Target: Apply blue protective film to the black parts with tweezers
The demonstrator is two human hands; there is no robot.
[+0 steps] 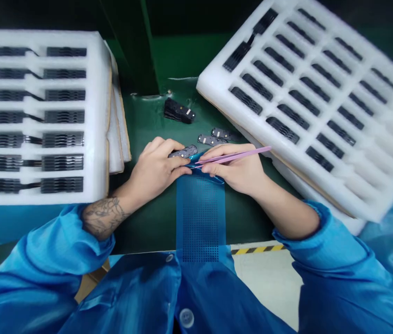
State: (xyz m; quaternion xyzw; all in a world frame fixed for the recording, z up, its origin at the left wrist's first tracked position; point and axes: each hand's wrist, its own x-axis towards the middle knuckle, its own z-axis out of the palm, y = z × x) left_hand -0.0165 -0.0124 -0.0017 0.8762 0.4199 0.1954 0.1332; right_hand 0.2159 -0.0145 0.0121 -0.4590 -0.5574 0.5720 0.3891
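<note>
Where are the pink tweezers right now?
In the head view, the pink tweezers lie in the right hand, tips at the left hand, tail near the white foam tray.

Right of the right hand (234,169), the foam tray (307,111) is blurred and cut off by the frame. Beside that hand, the left hand (155,169) covers part of the black component (182,151); the tips of the pink tweezers (238,155) are indistinct.

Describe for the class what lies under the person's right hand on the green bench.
A blue perforated strip runs under the right hand, which holds pink tweezers. The palm hides whatever lies directly beneath it.
</note>
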